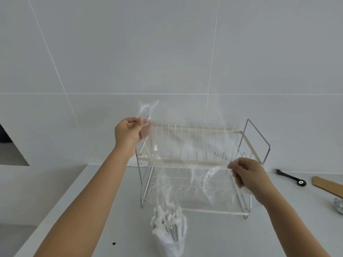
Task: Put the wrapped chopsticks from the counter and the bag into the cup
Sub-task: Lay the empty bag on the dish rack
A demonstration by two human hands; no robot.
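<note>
while my left hand (128,131) and right hand (245,173) pinch the clear bag (185,164), blurring the rack (248,143) behind, wrapped chopsticks (168,222) hide the cup (172,246) rim; no writing is legible.

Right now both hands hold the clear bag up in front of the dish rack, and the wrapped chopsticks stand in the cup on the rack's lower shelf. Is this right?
Not quite. The head view shows the cup with the chopsticks on the counter in front of the rack, not on its shelf. Both hands, left and right, do hold the bag up.
</note>
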